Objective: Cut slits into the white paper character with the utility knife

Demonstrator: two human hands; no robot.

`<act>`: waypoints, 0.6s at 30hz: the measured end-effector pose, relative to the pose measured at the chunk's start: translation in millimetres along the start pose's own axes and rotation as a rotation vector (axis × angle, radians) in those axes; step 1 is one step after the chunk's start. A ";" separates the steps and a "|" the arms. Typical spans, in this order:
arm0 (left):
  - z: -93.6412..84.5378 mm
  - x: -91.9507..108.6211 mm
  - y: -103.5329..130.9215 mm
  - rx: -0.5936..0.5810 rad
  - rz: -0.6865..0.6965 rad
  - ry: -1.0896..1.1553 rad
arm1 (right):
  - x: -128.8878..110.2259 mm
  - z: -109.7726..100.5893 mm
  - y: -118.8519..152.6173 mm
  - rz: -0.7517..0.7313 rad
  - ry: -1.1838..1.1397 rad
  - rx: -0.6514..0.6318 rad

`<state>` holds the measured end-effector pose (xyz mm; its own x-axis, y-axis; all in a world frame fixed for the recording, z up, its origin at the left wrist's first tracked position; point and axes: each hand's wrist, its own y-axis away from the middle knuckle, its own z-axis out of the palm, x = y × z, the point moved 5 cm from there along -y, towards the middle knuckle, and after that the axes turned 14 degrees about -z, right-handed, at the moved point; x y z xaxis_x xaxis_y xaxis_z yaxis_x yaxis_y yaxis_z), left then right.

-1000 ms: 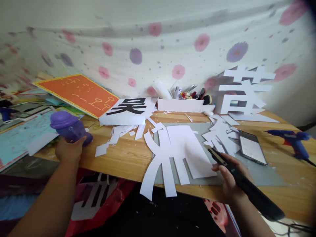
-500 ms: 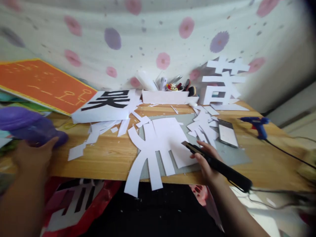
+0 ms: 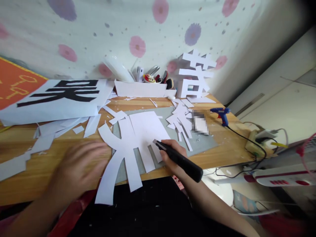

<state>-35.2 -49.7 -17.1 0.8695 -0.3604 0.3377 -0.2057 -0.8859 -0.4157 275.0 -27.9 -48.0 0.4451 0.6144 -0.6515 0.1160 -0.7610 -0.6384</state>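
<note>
My right hand (image 3: 174, 156) grips a black utility knife (image 3: 181, 161), its blade tip pointing up and left above a white cut-out sheet (image 3: 130, 144). That sheet has curved and straight strips cut along its lower and left sides, and several strips overhang the table's front edge. My left hand (image 3: 77, 166) is blurred by motion, its fingers stretched out towards the sheet's left side with nothing in them. Beneath the sheet lies a grey cutting mat (image 3: 208, 142).
Paper scraps (image 3: 181, 118) lie right of the sheet, near a pixelated flat object (image 3: 200, 123). A blue glue gun (image 3: 221, 113) with a cord rests at right. Behind stand a white organiser box (image 3: 140, 89) and a white 3D character (image 3: 195, 77). A printed character sheet (image 3: 66, 95) lies left.
My left hand has let go of the purple container and swung right, towards the cut sheet. The view has turned right, so the container is out of sight. The knife stays in my right hand.
</note>
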 end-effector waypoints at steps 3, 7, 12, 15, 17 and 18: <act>40.9 48.4 -0.2 -0.185 0.201 -0.015 | -7.9 6.7 -2.3 -0.023 0.041 -0.043; 77.2 84.1 1.5 -0.420 0.216 -0.100 | -8.6 10.3 -3.1 -0.063 0.064 -0.060; 89.5 85.2 3.3 -0.474 0.154 -0.101 | -8.7 12.4 -5.6 -0.117 0.059 -0.070; 89.9 85.1 4.2 -0.455 0.170 -0.074 | -8.7 13.0 -7.0 -0.124 0.047 -0.071; 90.1 85.6 4.6 -0.463 0.171 -0.079 | -8.3 13.0 -7.2 -0.123 0.051 -0.068; 90.1 86.0 4.8 -0.468 0.173 -0.085 | -8.1 13.1 -7.2 -0.125 0.055 -0.070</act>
<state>79.0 -58.6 -66.1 0.8342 -0.5059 0.2196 -0.5126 -0.8581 -0.0299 258.9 -24.8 -43.5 0.4709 0.6945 -0.5439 0.2342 -0.6929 -0.6820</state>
